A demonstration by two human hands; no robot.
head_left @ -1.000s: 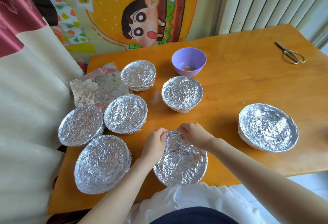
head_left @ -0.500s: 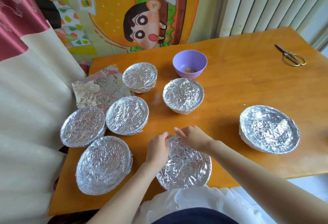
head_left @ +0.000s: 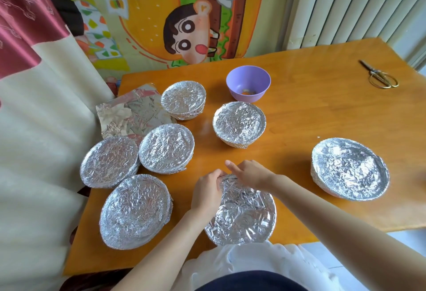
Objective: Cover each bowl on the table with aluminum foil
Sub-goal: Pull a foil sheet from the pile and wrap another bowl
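Foil sheet (head_left: pixel 129 115), crumpled and loose, lies at the left edge of the desk (head_left: pixel 322 110), likely kept there for the last cover. Beside it four covered bowls (head_left: pixel 166 147) huddle together, pushed aside as finished, I judge. At the near edge, close against the person's body, the left hand (head_left: pixel 206 192) has its fingers curled round the far-left rim of the front bowl (head_left: pixel 242 217), clamping the foil down where it must grip. The right hand (head_left: pixel 251 173) lies over the far rim, index finger straight; whether the others pinch the foil I cannot tell. Beyond them stand the foil-topped middle bowl (head_left: pixel 239 124) and the purple bowl (head_left: pixel 247 85), uncovered, something small inside, probably next. Well to the right sits the wide bowl (head_left: pixel 350 168), covered, and scissors (head_left: pixel 380 77) lie in the far corner, out of the way
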